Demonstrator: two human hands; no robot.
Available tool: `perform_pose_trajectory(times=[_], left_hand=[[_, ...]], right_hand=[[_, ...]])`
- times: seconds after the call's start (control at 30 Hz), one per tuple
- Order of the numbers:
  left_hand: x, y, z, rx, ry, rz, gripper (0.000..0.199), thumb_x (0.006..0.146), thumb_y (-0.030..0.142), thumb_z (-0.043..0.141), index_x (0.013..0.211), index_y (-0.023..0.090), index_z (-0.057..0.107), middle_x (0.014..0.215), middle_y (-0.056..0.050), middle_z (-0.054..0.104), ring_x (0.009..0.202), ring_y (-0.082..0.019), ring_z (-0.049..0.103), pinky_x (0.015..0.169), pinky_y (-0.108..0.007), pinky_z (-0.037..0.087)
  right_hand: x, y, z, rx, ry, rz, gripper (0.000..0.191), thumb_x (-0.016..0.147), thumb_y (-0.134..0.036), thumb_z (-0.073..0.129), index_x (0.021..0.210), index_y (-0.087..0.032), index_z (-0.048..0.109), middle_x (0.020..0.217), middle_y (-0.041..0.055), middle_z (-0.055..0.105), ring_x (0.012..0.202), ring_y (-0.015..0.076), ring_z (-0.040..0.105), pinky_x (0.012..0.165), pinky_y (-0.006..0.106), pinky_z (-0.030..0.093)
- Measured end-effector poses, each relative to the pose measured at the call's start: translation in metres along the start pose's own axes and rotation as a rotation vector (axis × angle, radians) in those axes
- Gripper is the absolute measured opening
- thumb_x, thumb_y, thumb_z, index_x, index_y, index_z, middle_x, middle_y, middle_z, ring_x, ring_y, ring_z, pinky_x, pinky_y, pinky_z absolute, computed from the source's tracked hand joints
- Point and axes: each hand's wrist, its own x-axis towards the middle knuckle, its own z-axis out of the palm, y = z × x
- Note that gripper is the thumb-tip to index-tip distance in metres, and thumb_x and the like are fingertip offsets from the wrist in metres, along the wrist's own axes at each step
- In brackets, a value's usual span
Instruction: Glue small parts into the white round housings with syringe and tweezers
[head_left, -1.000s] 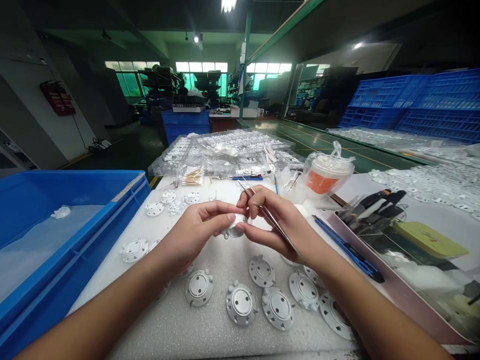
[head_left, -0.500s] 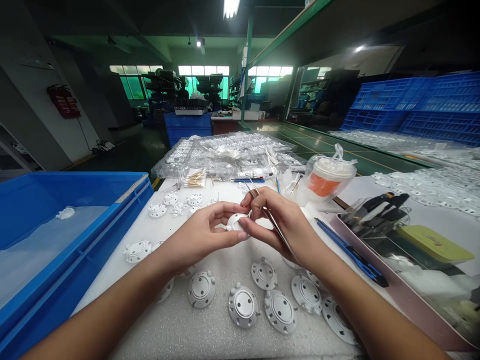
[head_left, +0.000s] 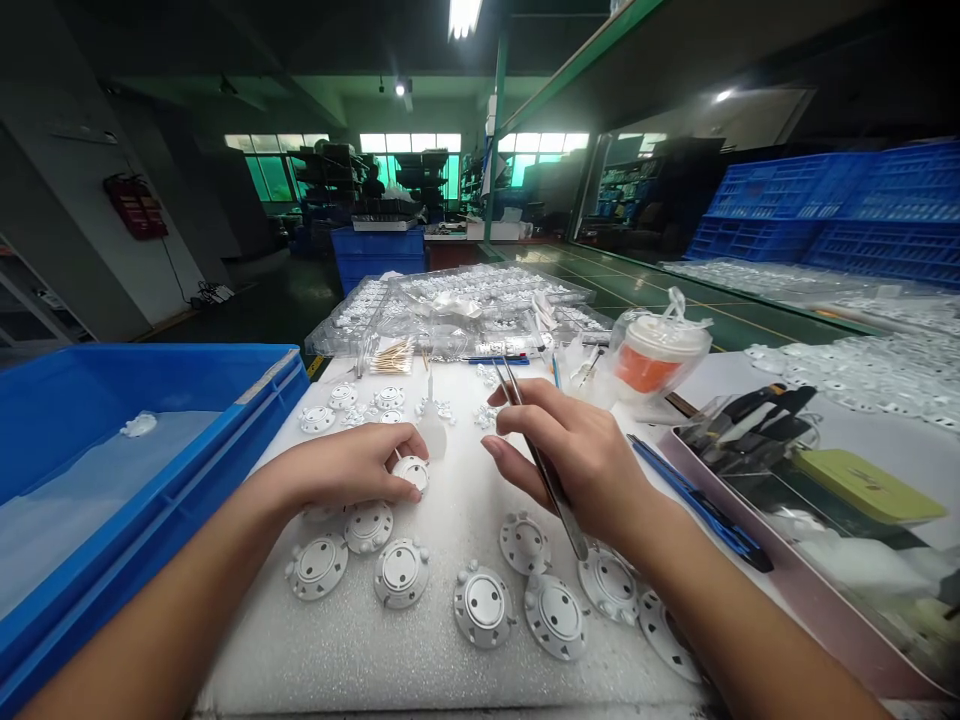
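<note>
My left hand (head_left: 367,465) grips a small white round part (head_left: 412,474) by its edge, low over the white foam sheet (head_left: 337,655). Metal tweezers (head_left: 541,465) rest in my right hand (head_left: 574,455), their tips pointing up and away. Just right of the left fingertips stands a translucent bottle with a thin nozzle (head_left: 432,430). Several similar discs with two dark holes lie on the foam, such as one disc (head_left: 402,572) below the left hand and another (head_left: 484,604) nearer the front edge.
At left is a blue bin (head_left: 262,400) with a white piece inside. Clear trays of parts (head_left: 487,295) lie behind the foam. On the right are a bagged cup (head_left: 652,350), blue cutter (head_left: 697,500) and pink tool box (head_left: 825,590). Cotton swabs (head_left: 393,356) lie at the back.
My hands have moved apart. The left hand has carried the white part left and down toward the foam, uncovering the bottle. The right hand still holds the tweezers, away from the part.
</note>
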Motion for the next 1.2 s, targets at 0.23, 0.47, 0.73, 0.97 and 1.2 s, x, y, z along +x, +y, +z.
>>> perform_pose_trajectory(times=[0.23, 0.47, 0.73, 0.97, 1.2], left_hand=[[-0.002, 0.005, 0.008, 0.049, 0.119, 0.001, 0.040, 0.075, 0.044, 0.065, 0.109, 0.025, 0.058, 0.111, -0.005, 0.060, 0.099, -0.026, 0.057, 0.079, -0.033, 0.043], [0.000, 0.008, 0.011, 0.116, 0.255, 0.022, 0.031, 0.077, 0.039, 0.061, 0.103, 0.023, 0.059, 0.110, -0.008, 0.063, 0.099, -0.030, 0.057, 0.075, -0.034, 0.042], [0.006, 0.003, 0.015, 0.176, 0.315, 0.025, 0.034, 0.079, 0.041, 0.061, 0.108, 0.023, 0.058, 0.110, -0.008, 0.064, 0.099, -0.030, 0.059, 0.074, -0.034, 0.041], [0.005, 0.006, 0.017, 0.220, 0.357, -0.042, 0.039, 0.083, 0.043, 0.058, 0.115, 0.022, 0.057, 0.116, -0.012, 0.064, 0.103, -0.033, 0.059, 0.074, -0.036, 0.041], [-0.002, -0.004, -0.002, 0.225, 0.301, -0.137, 0.049, 0.074, 0.054, 0.066, 0.110, 0.020, 0.061, 0.114, -0.013, 0.065, 0.101, -0.033, 0.058, 0.075, -0.036, 0.043]], right_hand=[[-0.006, -0.001, 0.001, 0.193, 0.032, 0.253, 0.019, 0.097, -0.028, 0.051, 0.113, -0.021, 0.044, 0.089, 0.0062, 0.070, 0.069, 0.0169, 0.065, 0.061, 0.029, 0.049], [-0.001, -0.008, -0.009, 0.299, 0.064, 0.429, 0.022, 0.093, -0.034, 0.061, 0.076, -0.023, 0.051, 0.064, -0.0005, 0.063, 0.055, 0.0132, 0.058, 0.051, 0.026, 0.042], [0.002, -0.002, -0.002, 0.633, -0.083, 0.622, 0.021, 0.087, -0.036, 0.070, 0.087, -0.021, 0.056, 0.076, -0.0014, 0.064, 0.063, 0.0115, 0.059, 0.054, 0.023, 0.045], [0.007, 0.001, -0.009, 0.705, -0.299, 0.624, 0.022, 0.092, -0.039, 0.061, 0.091, -0.019, 0.068, 0.084, 0.0030, 0.069, 0.063, 0.0131, 0.062, 0.056, 0.025, 0.047], [-0.002, 0.000, 0.017, 0.484, -0.706, 0.626, 0.022, 0.093, -0.037, 0.059, 0.090, -0.019, 0.072, 0.071, 0.0028, 0.068, 0.062, 0.0167, 0.062, 0.056, 0.027, 0.043]])
